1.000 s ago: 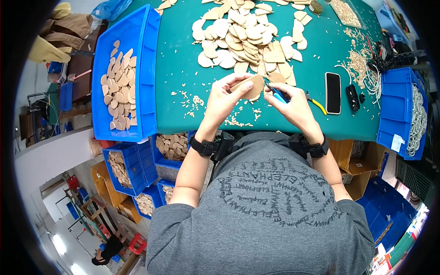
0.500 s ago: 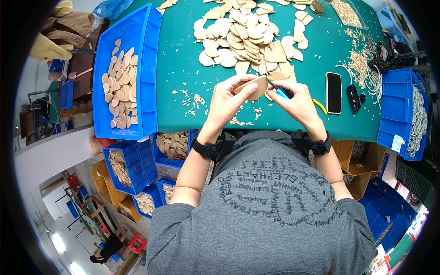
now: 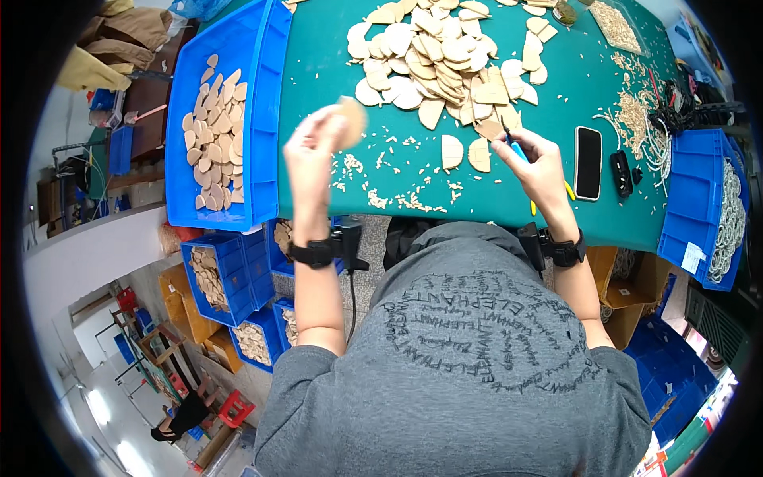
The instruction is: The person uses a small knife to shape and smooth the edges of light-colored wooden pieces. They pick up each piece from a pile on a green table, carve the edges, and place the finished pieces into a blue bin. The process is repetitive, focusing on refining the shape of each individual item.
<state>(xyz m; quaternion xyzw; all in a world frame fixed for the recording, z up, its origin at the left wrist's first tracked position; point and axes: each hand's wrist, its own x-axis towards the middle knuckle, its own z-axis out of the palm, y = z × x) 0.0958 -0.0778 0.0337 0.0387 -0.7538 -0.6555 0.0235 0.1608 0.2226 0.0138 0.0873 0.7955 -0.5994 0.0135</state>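
Note:
My left hand [image 3: 311,147], a little blurred, pinches a rounded tan board piece [image 3: 350,123] above the table's left part, near the blue bin. Over on the right, my right hand [image 3: 534,165] is closed around pliers [image 3: 517,149] with dark jaws and blue-and-yellow handles. Their jaws are beside a tan piece [image 3: 487,129] at the near edge of the heap; whether they touch it I cannot tell. Two half-round pieces [image 3: 451,152] lie side by side on the green table between my hands. Beyond them spreads a large heap of similar pieces [image 3: 433,60].
A blue bin [image 3: 266,111] with rounded pieces stands at the left. Small offcuts [image 3: 397,200] litter the green table [image 3: 318,75]. To the right are a phone [image 3: 588,163], a black object [image 3: 621,173] and a blue bin [image 3: 690,207] of pale rings. More bins sit below the table.
My left hand has moved left, away from the pliers, carrying a tan piece. My right hand has shifted slightly right with the pliers. Two half-round pieces now show on the table.

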